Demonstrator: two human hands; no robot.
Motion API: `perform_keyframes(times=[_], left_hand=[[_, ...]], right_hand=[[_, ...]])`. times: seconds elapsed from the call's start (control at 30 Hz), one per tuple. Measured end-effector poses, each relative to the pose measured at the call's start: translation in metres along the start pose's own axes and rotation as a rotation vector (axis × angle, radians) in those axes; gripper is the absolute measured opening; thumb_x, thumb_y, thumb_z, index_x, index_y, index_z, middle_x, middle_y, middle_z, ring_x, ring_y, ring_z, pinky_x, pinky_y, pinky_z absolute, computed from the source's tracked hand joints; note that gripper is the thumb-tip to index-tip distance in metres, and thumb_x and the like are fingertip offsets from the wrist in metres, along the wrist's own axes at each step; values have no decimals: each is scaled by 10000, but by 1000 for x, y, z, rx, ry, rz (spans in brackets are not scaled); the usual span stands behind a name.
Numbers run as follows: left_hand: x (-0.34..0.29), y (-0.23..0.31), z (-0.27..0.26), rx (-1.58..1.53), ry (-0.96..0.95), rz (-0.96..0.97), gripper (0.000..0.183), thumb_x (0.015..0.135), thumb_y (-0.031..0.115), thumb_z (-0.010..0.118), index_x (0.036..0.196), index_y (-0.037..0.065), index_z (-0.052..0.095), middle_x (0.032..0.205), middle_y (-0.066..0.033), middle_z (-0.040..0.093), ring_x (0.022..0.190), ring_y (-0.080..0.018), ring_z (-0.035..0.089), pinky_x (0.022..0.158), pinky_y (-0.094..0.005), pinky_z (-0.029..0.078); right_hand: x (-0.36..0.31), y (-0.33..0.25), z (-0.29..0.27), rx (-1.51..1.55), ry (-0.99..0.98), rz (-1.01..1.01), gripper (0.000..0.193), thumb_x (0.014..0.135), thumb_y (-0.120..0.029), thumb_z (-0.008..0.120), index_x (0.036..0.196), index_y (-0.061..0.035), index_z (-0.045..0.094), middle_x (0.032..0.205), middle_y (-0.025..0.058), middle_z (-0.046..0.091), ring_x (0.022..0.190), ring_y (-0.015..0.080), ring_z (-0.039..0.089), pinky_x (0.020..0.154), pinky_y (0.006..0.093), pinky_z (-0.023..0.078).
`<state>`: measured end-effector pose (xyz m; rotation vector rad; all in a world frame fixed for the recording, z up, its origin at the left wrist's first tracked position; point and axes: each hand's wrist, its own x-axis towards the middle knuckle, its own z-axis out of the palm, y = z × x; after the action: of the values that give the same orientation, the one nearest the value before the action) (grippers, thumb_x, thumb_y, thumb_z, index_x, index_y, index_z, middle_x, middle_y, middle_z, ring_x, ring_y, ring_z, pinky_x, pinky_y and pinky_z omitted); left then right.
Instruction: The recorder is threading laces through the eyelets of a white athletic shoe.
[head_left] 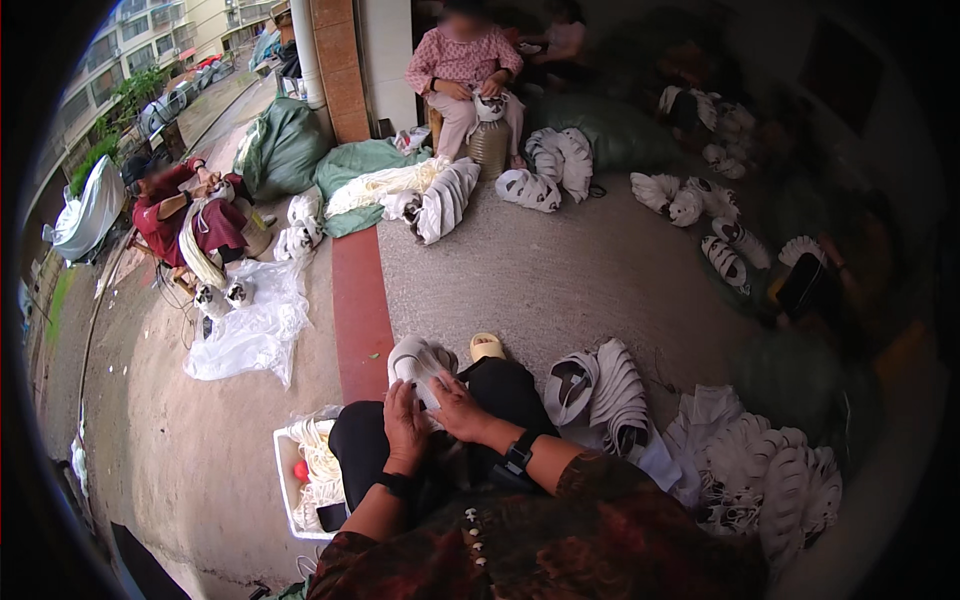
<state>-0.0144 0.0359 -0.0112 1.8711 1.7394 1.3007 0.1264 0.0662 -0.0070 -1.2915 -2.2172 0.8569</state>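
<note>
A white shoe [418,358] rests at my knees, its rounded end pointing away from me. My left hand [403,430] grips its near left side, fingers pointing forward. Against the near right side presses my right hand [458,408], with its fingers laid across the shoe. What lies under the palms is hidden. To the right of my leg are a single white shoe piece [571,388] with a dark inside and a nested row of white shoe pieces [617,395].
A white box [290,492] of pale laces stands left of my leg. More shoe pieces [770,475] are heaped at right. Ahead, two seated people [468,65] [180,210] handle similar pieces. Green sacks [285,140] and a clear plastic sheet [250,335] lie on the ground.
</note>
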Motion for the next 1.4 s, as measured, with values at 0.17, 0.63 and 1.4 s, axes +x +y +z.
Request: perform_keyframes(times=[0.17, 0.63, 1.4], left_hand=[[-18, 0, 0, -233, 14, -143, 324, 845, -8, 470, 1167, 15, 495, 1234, -203, 467, 1155, -348, 452, 981, -368, 355], [-8, 28, -31, -89, -12, -67, 412, 764, -11, 579, 1161, 31, 481, 1186, -201, 502, 1103, -347, 495, 957, -369, 379], [-129, -239, -109, 241, 107, -926, 469, 705, 45, 520, 1169, -21, 498, 1157, -227, 503, 1097, -357, 468, 942, -382, 387]], right_hand=[[-15, -10, 6, -34, -17, 54, 700, 814, -239, 587, 1360, 12, 230, 1393, 308, 175, 1282, 453, 229, 1071, 440, 194], [-12, -48, -38, -361, -55, -114, 605, 826, -289, 560, 1248, 100, 368, 1290, 306, 373, 1251, 409, 310, 1048, 511, 194], [2, 26, -79, -251, 83, 147, 394, 866, -189, 518, 1171, 57, 475, 1148, 257, 502, 1070, 400, 476, 922, 419, 366]])
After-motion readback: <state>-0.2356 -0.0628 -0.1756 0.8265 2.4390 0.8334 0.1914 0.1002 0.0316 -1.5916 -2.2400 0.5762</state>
